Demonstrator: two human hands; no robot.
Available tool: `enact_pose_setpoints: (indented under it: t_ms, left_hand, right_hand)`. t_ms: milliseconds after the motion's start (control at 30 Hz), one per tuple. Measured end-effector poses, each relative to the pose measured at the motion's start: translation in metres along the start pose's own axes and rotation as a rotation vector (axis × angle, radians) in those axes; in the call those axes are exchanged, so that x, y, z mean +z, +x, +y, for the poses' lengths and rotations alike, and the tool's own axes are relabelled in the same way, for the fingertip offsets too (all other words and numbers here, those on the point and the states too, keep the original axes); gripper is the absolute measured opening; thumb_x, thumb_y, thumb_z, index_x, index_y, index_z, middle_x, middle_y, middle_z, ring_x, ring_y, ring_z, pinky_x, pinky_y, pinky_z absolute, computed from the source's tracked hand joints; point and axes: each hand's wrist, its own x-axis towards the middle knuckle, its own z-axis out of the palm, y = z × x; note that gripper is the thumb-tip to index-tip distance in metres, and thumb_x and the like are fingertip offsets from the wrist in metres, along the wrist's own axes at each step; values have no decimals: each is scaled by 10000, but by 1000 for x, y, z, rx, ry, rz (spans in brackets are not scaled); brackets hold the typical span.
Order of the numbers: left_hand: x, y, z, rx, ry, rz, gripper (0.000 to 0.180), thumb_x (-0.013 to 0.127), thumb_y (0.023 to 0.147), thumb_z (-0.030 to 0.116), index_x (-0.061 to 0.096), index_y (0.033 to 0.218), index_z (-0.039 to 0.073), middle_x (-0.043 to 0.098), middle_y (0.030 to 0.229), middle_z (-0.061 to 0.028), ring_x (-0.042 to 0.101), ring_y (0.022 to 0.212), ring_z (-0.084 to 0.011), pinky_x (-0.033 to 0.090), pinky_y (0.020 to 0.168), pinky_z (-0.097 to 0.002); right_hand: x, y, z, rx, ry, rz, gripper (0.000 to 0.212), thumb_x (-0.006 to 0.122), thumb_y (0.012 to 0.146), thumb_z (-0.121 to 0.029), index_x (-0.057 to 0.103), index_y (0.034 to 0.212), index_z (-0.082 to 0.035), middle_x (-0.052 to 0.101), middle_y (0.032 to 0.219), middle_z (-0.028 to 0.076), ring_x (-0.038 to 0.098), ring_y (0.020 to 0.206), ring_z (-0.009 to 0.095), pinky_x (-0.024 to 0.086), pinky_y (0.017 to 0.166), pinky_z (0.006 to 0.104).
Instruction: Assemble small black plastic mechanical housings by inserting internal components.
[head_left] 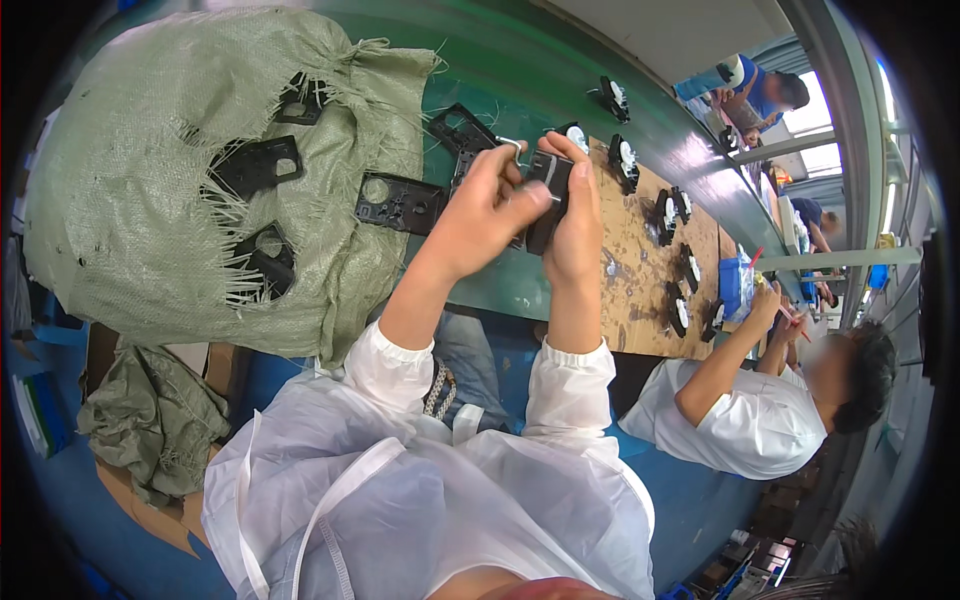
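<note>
Above the table's front edge, my right hand (577,222) holds a black plastic housing (546,178) upright, its fingers wrapped round the far side. Against it from the left comes my left hand (482,218), closed, with its thumb reaching to the housing's face. A bent silver metal rod (517,148) sticks out above the left fingers. Just past the left thumb tip, a small shiny metal end (555,198) shows at the housing. Left of my hands, a flat black plastic cover (398,203) with a round hole lies by the sack, and another black cover (460,128) lies behind.
A large green woven sack (150,190) fills the left, with black covers poking through its torn holes. Black-and-white assemblies (665,215) stand along the wooden board (640,300) at right. A co-worker (750,410) sits close on the right by a blue bin (737,285).
</note>
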Motion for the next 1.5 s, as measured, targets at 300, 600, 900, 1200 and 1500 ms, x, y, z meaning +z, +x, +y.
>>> enact_pose_setpoints:
  t_ms: [300, 600, 900, 1200, 1500]
  left_hand:
    - [-16, 4, 12, 19, 65, -130, 607, 765, 734, 11, 527, 1286, -79, 661, 1038, -150, 638, 975, -214, 501, 904, -307]
    - [-21, 3, 10, -70, -169, -128, 566, 720, 739, -88, 526, 1270, -109, 677, 1077, -191, 655, 935, -216, 523, 860, -287]
    - [-22, 16, 7, 214, 79, 179, 417, 666, 818, 24, 582, 1216, -69, 718, 975, -144, 677, 841, -226, 541, 783, -314]
    - [-40, 19, 28, -11, 8, 117, 200, 585, 862, 0, 660, 1041, -45, 708, 871, -117, 627, 749, -168, 508, 731, -268]
    - [-40, 29, 33, 22, 126, 36, 173, 599, 826, -16, 671, 983, -17, 663, 781, -84, 588, 680, -168, 473, 668, -260]
  right_hand:
    - [-13, 10, -15, -83, 153, 10, 440, 467, 1047, -259, 483, 1404, -5, 582, 1275, 187, 603, 1068, 245, 493, 926, 348]
    - [-39, 33, -20, -68, 73, -192, 341, 625, 978, -117, 598, 1273, 54, 664, 1062, 135, 611, 918, 174, 480, 849, 252]
    - [-86, 141, -28, 40, -7, -47, 302, 603, 998, -153, 622, 1232, 37, 684, 1016, 129, 654, 881, 166, 530, 820, 297]
    - [-275, 306, 67, 255, -991, 432, 343, 603, 905, -263, 702, 1158, -53, 700, 1054, 142, 665, 876, 264, 539, 821, 335]
    - [-128, 325, 51, -141, -1372, -384, 969, 732, 728, -232, 243, 1564, -215, 506, 1469, 141, 493, 1347, 319, 415, 1033, 474]
